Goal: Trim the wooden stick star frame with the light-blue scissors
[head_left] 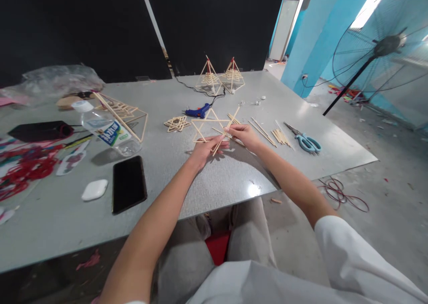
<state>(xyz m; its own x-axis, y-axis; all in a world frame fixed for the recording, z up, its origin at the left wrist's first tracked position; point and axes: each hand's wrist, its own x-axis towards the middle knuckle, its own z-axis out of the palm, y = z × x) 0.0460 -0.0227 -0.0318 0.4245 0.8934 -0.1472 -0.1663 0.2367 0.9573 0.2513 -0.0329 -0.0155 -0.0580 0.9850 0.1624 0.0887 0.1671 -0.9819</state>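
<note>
My left hand (pixel 207 149) is closed on the near side of a star-shaped frame (pixel 210 120) of thin wooden sticks, low over the grey table. My right hand (pixel 241 133) pinches the same frame at its right side, where several sticks cross. Just beyond the frame lies a blue glue gun (pixel 198 111) with its nozzle to the left. Left of the frame sit small stacked stick stars (pixel 177 124). Loose long sticks (pixel 263 131) and a bunch of short sticks (pixel 281 137) lie to the right of my right hand.
Blue-handled scissors (pixel 307 142) lie at the right. Two stick pyramids (pixel 209 76) stand at the back. To the left are a larger stick frame (pixel 122 112), a plastic bottle (pixel 112 132), a black phone (pixel 129 183), a white case (pixel 95 190) and red cords (pixel 26 172).
</note>
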